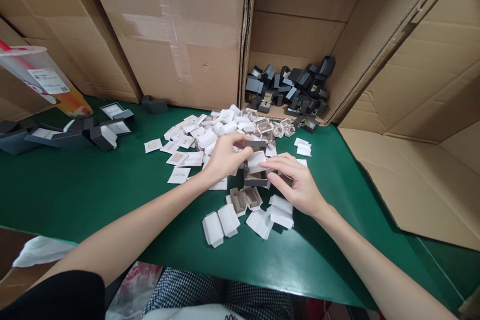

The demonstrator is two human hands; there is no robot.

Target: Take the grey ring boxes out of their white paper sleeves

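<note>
Dark grey on its outside, one small box (255,181) lies open on the counter (330,260), between the two hands. Its lid (256,145) is turned to the far side and its base is nearer to the person, so the opened length runs straight away from the person, while the front wall of the base goes from left to right. Inside the base a brownish surface can be seen, and a white insert (256,161) is tilted up over it, with its broad face toward the person.

The left hand (231,152) pinches the left edge of the lid between thumb and fingers. The right hand (294,180) has its fingertips on the right edge of the white insert, with the thumb lower, beside the base; whether it really grips, I cannot tell.

Nearer to the person than the small box lie several loose inserts (221,225), some folded open. Behind it and to its left spreads a pile of white pieces (206,137). Beyond it, a little to the right, a large carton (292,35) opens toward the person and contains many black boxes (296,85), heaped in different directions. Far to the left of the small box are opened dark boxes (75,137), some with white pieces inside, and a clear cup (48,77) holding an orange drink and a red straw.
</note>
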